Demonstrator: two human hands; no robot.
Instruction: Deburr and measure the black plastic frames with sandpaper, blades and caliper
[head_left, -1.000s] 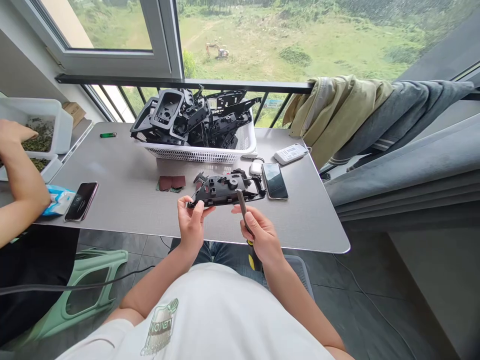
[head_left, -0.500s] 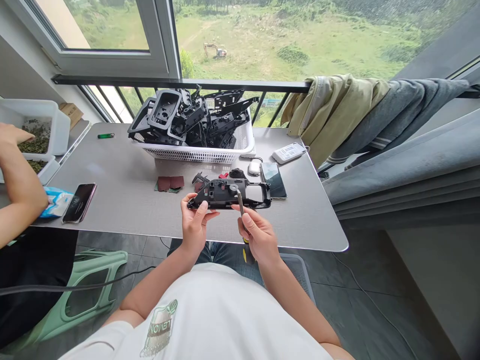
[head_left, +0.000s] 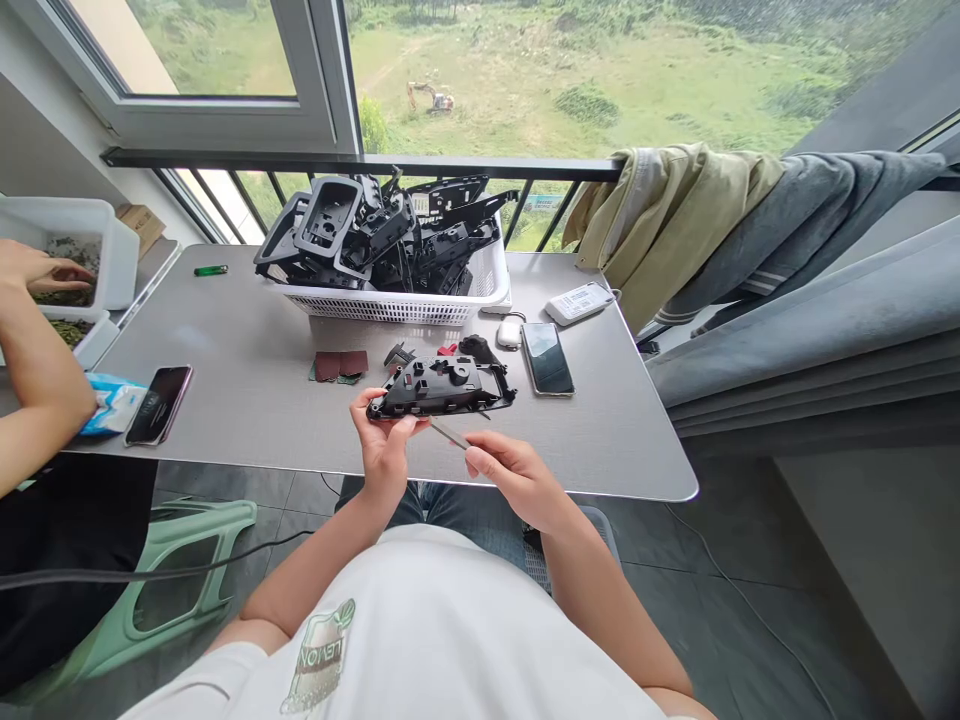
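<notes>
My left hand grips the left end of a black plastic part, thumb in front and fingers underneath. The part is tilted above the table and has clips, a round boss and an open frame at its right end. My right hand is closed around a slim metal tool that looks like a file. Its blade points up and left, and its tip is at the part's lower edge near my left thumb. Whether it touches the plastic I cannot tell. My fingers hide the file's handle.
Behind the part lie calipers, brown sandpaper, a white earphone case and a phone. A white basket heaped with black plastic parts stands at the back. Another person's arm reaches into a white tub at left.
The file has swung from upright in front of the part to a low slant at its lower edge. The black part has turned and shifted slightly left.
</notes>
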